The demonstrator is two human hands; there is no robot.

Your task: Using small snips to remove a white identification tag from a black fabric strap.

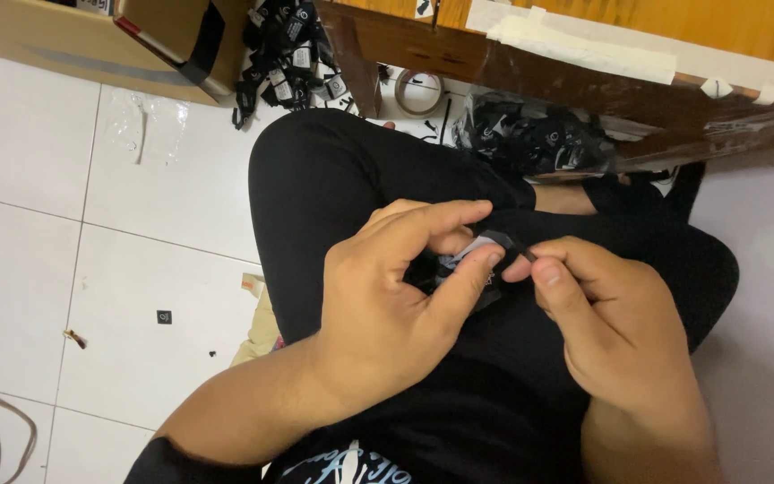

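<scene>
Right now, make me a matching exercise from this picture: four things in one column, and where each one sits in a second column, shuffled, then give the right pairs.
Things:
1. cardboard box
2. roll of tape
3. small black piece
4. clear plastic bag

Places:
A. pinched between the left hand and right hand
B. top left corner
C. flat on the white tiles below the box
D. on the floor by the wooden furniture leg

Pairs: 1-B, 2-D, 3-A, 4-C

A small black item with a pale label [481, 255] is held above the lap, mostly hidden. The left hand [396, 305] pinches it from the left, and the right hand [602, 323] grips its right end between thumb and forefinger.
</scene>
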